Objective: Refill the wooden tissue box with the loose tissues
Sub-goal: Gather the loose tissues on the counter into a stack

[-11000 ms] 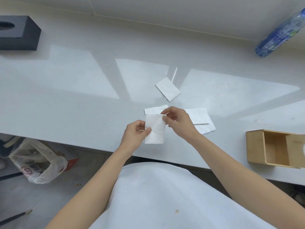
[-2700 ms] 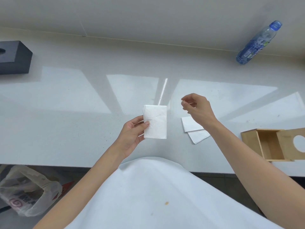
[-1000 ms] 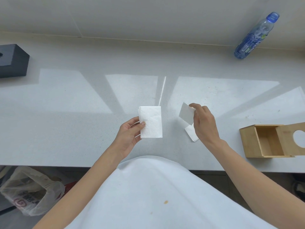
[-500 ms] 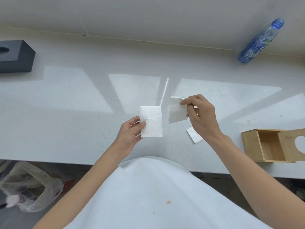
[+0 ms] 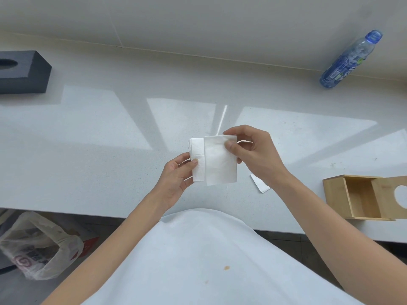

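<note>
Tissues occupy both hands above the front edge of the counter (image 5: 88, 139). The left hand (image 5: 176, 172) pinches a small folded stack (image 5: 197, 159) by its left side, thumb on top. The right hand (image 5: 253, 155) pinches one more folded tissue (image 5: 220, 164) at its upper right corner, holding it over the stack so it covers most of it. One loose tissue (image 5: 261, 184) lies on the counter, partly hidden by the right wrist. The wooden tissue box (image 5: 361, 197) sits open and hollow at the counter's right end, well apart from the hands.
</note>
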